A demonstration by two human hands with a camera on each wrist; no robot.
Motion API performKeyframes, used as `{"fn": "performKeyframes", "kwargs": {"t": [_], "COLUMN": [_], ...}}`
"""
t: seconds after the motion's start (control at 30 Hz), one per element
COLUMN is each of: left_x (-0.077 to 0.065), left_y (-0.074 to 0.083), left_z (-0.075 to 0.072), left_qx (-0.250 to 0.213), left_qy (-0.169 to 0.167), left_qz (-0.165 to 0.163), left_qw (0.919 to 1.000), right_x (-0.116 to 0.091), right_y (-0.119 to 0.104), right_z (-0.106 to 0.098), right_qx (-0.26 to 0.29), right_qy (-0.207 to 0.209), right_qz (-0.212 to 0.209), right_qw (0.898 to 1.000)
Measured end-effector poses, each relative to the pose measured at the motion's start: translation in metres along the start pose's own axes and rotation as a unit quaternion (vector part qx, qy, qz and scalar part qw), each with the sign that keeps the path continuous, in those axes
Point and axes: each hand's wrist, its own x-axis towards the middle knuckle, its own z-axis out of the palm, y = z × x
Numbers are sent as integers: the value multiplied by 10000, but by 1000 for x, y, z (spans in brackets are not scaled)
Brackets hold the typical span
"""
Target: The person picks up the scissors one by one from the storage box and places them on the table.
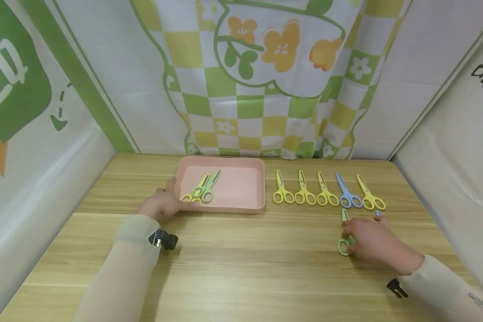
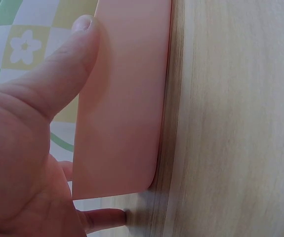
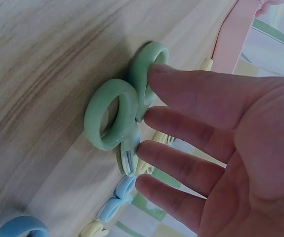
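Note:
Around the left front corner of a pink tray (image 1: 241,208) rests my left hand (image 1: 163,203). Its thumb (image 2: 77,59) lies straight along the front wall, with the other fingers at the left side. Yellow scissors (image 1: 188,197) and green scissors (image 1: 208,195) lie crossed inside the tray. At the right, my right hand (image 1: 372,237) is over another pair of green scissors (image 3: 111,113) on the table. Its thumb overlaps one handle ring in the right wrist view; the other fingers extend, spread, beside the pivot. Blue scissors (image 1: 378,213) are mostly hidden behind this hand.
A row of scissors stretches right of the tray: three yellow pairs (image 1: 304,197), a blue pair (image 1: 350,200) and a further yellow pair (image 1: 372,201). Behind the wooden table (image 1: 241,268) hangs a checked curtain (image 1: 265,107); white fabric walls (image 1: 459,147) stand at both sides.

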Motion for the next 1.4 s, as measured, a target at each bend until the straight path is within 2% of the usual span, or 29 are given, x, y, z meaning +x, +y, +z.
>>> {"fn": "performKeyframes", "kwargs": {"t": [0.4,0.67,0.83,1.0,1.2,1.4], "left_x": [2,2,0,1,2,3], "left_y": [-1,-1,1,1,-2,0], "left_z": [0,0,0,0,1,2], "left_qx": [84,-19,71,147,74,120], "left_qy": [-16,-54,-45,-51,-36,-17], "left_qz": [13,-8,-63,-31,-12,-73], "left_qw": [10000,10000,9999,9999,10000,9999], "right_x": [0,2,3,10,45,100], "right_y": [0,-4,-6,-15,-52,-121], "right_z": [-1,-2,-3,-10,-15,-18], "right_qx": [14,167,186,90,341,350], "right_qy": [24,155,182,352,498,447], "right_qz": [0,205,246,137,-312,-1322], "right_qw": [10000,9995,9994,9992,9977,9896]}}
